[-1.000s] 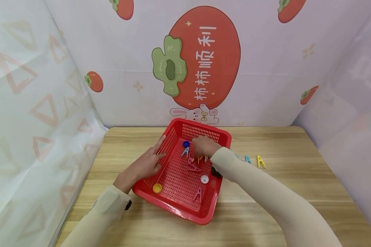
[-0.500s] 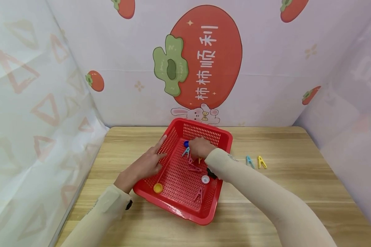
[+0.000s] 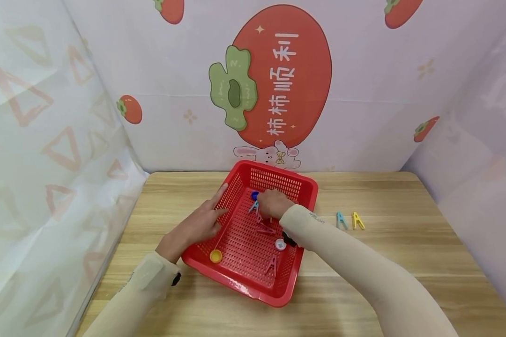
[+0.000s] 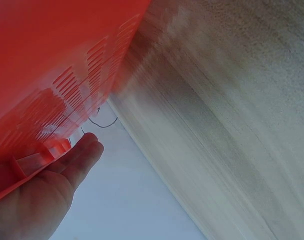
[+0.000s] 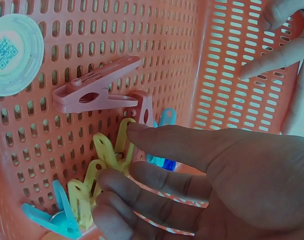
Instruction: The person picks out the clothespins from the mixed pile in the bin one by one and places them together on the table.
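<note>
My left hand (image 3: 202, 222) grips the left rim of a red plastic basket (image 3: 278, 296), with a finger along the rim and others outside it in the left wrist view. Reaching inside near the far end, my right hand (image 3: 274, 203) pinches a yellow clothespin (image 5: 113, 151) between thumb and fingertips. Another yellow clothespin (image 5: 81, 200) lies by those fingertips, with a light blue clothespin (image 5: 61, 217) below. Pink clothespins (image 5: 94, 92) lie on the perforated bottom. In the head view, the right hand hides most of the yellow ones.
Inside the basket are a blue cap (image 3: 255, 195), a yellow cap (image 3: 216, 256), a white cap (image 3: 280, 244) and another pink clothespin (image 3: 271, 266). A light blue clothespin (image 3: 341, 220) and a yellow clothespin (image 3: 357, 221) lie on the wooden table (image 3: 396, 252) to the right.
My right hand has shifted slightly left and lower within the basket, over the yellow clothespins, then nearly stopped. The left hand and the basket have stayed in place.
</note>
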The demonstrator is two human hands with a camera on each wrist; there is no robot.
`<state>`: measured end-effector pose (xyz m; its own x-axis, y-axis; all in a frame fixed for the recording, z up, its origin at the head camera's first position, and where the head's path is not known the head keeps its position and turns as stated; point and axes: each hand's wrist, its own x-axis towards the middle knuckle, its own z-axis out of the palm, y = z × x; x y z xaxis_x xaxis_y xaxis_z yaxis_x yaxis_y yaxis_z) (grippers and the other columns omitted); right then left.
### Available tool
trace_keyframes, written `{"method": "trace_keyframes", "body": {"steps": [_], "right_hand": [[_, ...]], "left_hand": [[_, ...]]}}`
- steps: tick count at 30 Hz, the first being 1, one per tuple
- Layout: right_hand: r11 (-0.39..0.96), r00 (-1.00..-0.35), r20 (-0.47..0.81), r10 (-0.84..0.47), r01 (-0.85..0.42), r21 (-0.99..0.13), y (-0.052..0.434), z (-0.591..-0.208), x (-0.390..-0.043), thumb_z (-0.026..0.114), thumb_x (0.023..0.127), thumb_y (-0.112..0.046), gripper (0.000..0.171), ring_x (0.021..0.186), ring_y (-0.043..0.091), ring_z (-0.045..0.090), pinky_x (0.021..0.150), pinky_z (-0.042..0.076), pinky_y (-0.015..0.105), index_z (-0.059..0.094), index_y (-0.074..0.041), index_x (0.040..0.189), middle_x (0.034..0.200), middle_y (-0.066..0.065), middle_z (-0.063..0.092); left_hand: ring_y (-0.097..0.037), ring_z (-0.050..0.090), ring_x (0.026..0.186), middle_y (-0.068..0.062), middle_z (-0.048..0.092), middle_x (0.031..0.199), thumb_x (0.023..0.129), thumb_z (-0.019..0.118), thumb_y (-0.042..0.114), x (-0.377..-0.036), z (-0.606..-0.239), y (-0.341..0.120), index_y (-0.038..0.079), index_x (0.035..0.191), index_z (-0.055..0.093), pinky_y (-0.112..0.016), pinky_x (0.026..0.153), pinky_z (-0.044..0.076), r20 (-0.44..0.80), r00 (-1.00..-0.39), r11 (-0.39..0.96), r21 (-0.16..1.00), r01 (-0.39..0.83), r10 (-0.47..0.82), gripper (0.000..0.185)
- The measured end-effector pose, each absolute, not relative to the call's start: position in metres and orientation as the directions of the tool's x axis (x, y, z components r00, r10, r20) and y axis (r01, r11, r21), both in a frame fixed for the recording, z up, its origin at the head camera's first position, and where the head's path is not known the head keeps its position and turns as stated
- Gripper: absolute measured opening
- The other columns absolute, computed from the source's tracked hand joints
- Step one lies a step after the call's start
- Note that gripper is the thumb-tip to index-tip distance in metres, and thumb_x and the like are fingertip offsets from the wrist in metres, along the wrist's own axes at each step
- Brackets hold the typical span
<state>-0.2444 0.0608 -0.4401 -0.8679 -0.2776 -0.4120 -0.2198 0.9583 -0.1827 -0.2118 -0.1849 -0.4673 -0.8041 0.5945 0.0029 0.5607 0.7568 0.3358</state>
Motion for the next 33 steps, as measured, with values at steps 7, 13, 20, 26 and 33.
{"method": "trace_keyframes", "body": {"steps": [7,13,20,26,33], "right_hand": [[0.956,-0.87,-0.398,-0.292,-0.25,-0.154,0.059,-0.444,-0.246,0.068,0.106,-0.015,0.018,0.083,0.023,0.064,0.069,0.053,0.031,0.074,-0.009,0.121,0.098,0.009,0.07],[0.949,-0.866,-0.389,-0.314,-0.287,-0.128,0.058,-0.444,-0.246,0.066,0.107,-0.014,0.015,0.083,0.023,0.061,0.069,0.051,0.031,0.072,-0.008,0.119,0.099,0.009,0.067],[0.937,-0.851,-0.396,-0.346,-0.297,-0.181,0.058,-0.443,-0.241,0.061,0.11,-0.013,0.014,0.087,0.024,0.062,0.078,0.057,0.034,0.071,-0.008,0.118,0.099,0.009,0.068],[0.929,-0.845,-0.389,-0.368,-0.316,-0.192,0.059,-0.452,-0.245,0.061,0.11,-0.014,0.013,0.085,0.022,0.062,0.078,0.057,0.034,0.071,-0.01,0.118,0.097,0.007,0.067],[0.92,-0.827,-0.402,-0.393,-0.357,-0.164,0.057,-0.466,-0.257,0.06,0.11,-0.015,0.016,0.084,0.022,0.061,0.078,0.055,0.036,0.072,-0.011,0.121,0.097,0.005,0.067]], "left_hand": [[-0.043,0.054,0.147,-0.008,-0.001,0.186,0.093,0.071,-0.005,-0.212,-0.466,-0.185,-0.003,0.145,0.067,-0.051,0.113,0.058,-0.001,-0.804,0.759,0.332,0.561,0.595,0.052],[-0.041,0.055,0.145,-0.005,-0.001,0.186,0.093,0.072,-0.005,-0.212,-0.466,-0.184,-0.002,0.146,0.067,-0.051,0.11,0.06,-0.011,-0.811,0.765,0.34,0.548,0.585,0.053],[-0.041,0.053,0.147,-0.004,-0.001,0.186,0.093,0.073,-0.005,-0.212,-0.466,-0.183,-0.001,0.145,0.068,-0.051,0.11,0.06,-0.015,-0.812,0.768,0.336,0.545,0.583,0.052],[-0.041,0.05,0.15,-0.004,-0.001,0.186,0.093,0.073,-0.005,-0.213,-0.467,-0.183,-0.001,0.145,0.068,-0.051,0.11,0.059,-0.017,-0.814,0.768,0.342,0.542,0.581,0.053],[-0.041,0.053,0.148,-0.006,0.001,0.186,0.093,0.072,-0.005,-0.213,-0.467,-0.185,-0.001,0.145,0.068,-0.051,0.109,0.06,-0.007,-0.809,0.763,0.336,0.552,0.588,0.052]]}}
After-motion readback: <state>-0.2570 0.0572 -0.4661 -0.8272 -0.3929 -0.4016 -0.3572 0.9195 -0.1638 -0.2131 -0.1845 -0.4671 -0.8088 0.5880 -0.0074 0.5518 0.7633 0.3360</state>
